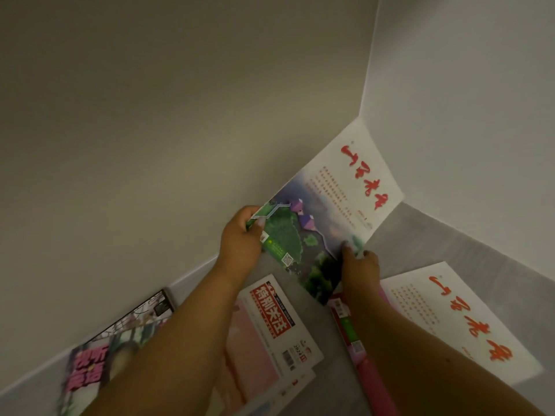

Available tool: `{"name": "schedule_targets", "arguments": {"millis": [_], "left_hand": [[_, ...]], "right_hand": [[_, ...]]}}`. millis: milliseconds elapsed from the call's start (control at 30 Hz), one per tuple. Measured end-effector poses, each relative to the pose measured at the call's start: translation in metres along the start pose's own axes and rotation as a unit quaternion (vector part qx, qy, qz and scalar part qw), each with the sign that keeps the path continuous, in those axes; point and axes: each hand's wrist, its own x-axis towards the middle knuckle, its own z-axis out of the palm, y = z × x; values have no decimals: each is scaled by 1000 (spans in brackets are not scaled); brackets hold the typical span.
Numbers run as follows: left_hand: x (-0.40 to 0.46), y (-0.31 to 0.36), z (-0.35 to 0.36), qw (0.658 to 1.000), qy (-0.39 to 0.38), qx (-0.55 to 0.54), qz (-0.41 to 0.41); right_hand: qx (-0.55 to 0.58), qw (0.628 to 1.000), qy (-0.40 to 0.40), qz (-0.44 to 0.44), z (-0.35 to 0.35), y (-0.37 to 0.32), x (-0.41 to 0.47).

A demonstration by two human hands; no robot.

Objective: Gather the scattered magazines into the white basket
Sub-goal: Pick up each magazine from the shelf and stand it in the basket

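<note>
Left hand (240,235) and right hand (359,261) each grip the landscape-cover magazine (330,205) between them.

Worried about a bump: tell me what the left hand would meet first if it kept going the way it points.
Probably the wall. The left hand, gripping the held magazine by its edge, points up and away toward it, with nothing visible between. How far off the wall is can't be judged.

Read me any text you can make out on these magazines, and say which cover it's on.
"特别关注": red masthead on the pink-and-white magazine on the floor.
"2024": small print by that cover's barcode, barely legible.
Held magazine: red brush calligraphy, too stylised to read; small print blurred.
Matching floor copy: same, unreadable.
Pink-lettered magazine: blurred.
</note>
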Motion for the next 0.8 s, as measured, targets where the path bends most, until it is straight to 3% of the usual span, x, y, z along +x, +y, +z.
{"name": "schedule_targets", "arguments": {"millis": [100,200,433,567,800], "left_hand": [[-29,17,-39,998,35,-56,-15],[-62,27,-84,997,55,-47,-28],[-136,33,-181,991,64,81,-88],[-174,24,-240,975,122,178,-54],[-266,17,-355,948,265,166,-55]], "right_hand": [[92,992,-45,-77,-1,-19,-31],[149,971,-123,-139,1,-38,-73],[46,938,-246,-242,24,-51,-160],[24,903,-305,-300,49,-49,-221],[-44,855,-364,-366,109,-40,-342]]}}
